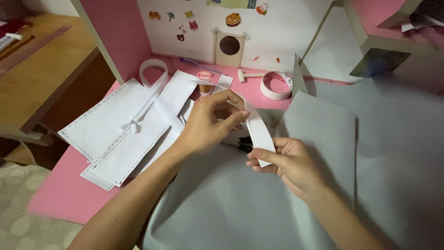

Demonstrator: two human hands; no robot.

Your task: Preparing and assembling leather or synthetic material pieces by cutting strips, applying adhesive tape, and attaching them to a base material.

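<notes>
- Head view, looking down at a pink desktop (pixel 69 185) with two bare hands at the centre; places below are given relative to the white paper strip (pixel 257 132) held between them.
- Far left of the strip: a brown wooden table (pixel 41 78) stands beside the pink desk.
- Left of the strip: flat white paper pieces with dashed printed edges (pixel 111 134) lie overlapping on the desk, already cut out as far as can be judged. A loop of white paper band (pixel 152 74) rests on top of them.
- Just left of the strip: the left hand (pixel 206 125) pinches the strip's upper end between thumb and fingertips.
- The strip runs slanting down to the right, held in the air above a large grey sheet (pixel 240 203). It is not yet joined to anything, so the assembly looks only partly done.
- Just right of the strip's lower end: the right hand (pixel 291 162) grips it between thumb and fingers.
- Above the strip: a small round red-and-white label on an orange bottle (pixel 204 78), and a tan card square with a dark round hole (pixel 230 46) taped to the white back wall, with small cartoon stickers (pixel 185 23) around it.
- Above and right: a roll of white tape (pixel 276 85) lies on the desk, near a small wooden mallet (pixel 249 75).
</notes>
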